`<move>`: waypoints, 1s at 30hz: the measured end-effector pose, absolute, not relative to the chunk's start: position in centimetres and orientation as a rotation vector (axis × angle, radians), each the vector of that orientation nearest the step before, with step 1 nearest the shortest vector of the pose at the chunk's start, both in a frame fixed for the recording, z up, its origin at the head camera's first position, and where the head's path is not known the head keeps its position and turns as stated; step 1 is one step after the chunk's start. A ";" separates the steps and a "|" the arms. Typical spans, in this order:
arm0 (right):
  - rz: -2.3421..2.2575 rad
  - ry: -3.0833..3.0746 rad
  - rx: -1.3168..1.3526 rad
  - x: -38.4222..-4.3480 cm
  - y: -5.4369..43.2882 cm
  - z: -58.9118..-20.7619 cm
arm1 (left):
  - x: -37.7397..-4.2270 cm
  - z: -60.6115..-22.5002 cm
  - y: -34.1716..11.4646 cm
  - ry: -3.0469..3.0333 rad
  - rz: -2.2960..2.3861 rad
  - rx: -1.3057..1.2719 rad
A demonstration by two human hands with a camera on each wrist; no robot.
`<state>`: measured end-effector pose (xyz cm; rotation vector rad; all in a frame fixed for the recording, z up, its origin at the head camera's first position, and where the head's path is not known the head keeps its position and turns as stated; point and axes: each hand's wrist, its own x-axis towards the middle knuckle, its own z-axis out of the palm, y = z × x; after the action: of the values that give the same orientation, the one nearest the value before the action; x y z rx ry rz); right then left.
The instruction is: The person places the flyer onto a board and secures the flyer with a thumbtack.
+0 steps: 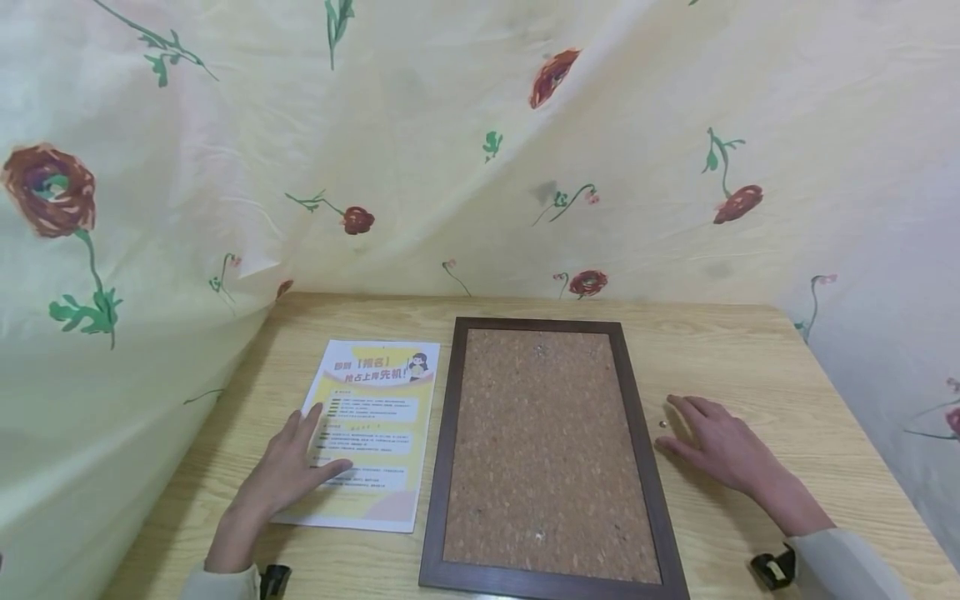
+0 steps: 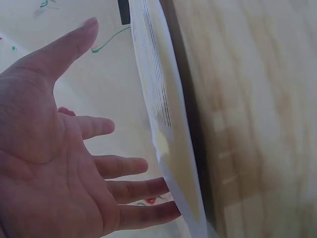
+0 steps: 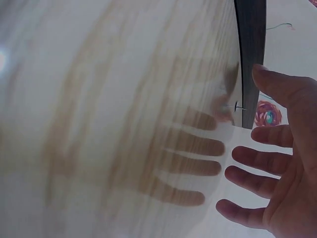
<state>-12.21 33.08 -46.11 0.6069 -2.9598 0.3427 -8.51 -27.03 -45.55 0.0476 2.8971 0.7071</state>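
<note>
A cork board in a dark brown wooden frame lies flat in the middle of the table. To its left is a printed yellow-and-white poster with text and a small cartoon figure at its top. My left hand is over the poster's left side, fingers spread and holding nothing; in the left wrist view two fingertips meet the edge of the poster. Right of the board, my right hand hovers low with fingers loosely extended. Between its thumb and fingers a small metal thumbtack stands on the table.
The light wood table is bordered by a hanging cream cloth with red flowers at the back and sides. A few small shiny marks, like clear pins, show on the cork. Dark straps with wrist cameras sit by both sleeves.
</note>
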 end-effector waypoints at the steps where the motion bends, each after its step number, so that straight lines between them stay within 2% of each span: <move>1: 0.345 -2.968 0.603 -12.2 33.1 -46.1 | -8.5 -45.6 -27.1 2.890 0.711 0.043; 20: 0.338 -2.912 0.629 -12.6 33.1 -46.7 | -8.6 -45.6 -27.7 2.859 0.690 -0.012; 30: 0.448 -2.923 0.517 -12.9 32.9 -47.0 | -8.8 -45.4 -27.7 2.832 0.616 -0.079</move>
<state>-12.86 32.94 -46.95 0.5172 -2.9230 0.4481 -8.78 -27.67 -45.43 -0.0787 2.8324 0.6158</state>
